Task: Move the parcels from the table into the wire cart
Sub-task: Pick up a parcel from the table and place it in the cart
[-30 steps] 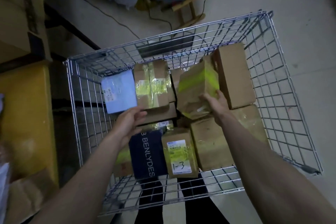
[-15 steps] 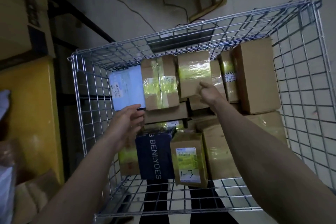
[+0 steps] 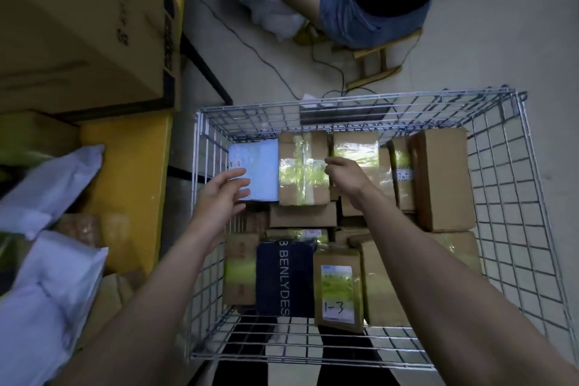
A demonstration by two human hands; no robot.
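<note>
Now both hands over wire cart, grips loose, empty

Dim, cool light — glare on taped parcels; wide-angle bending at edges, with soft blur top left.
</note>
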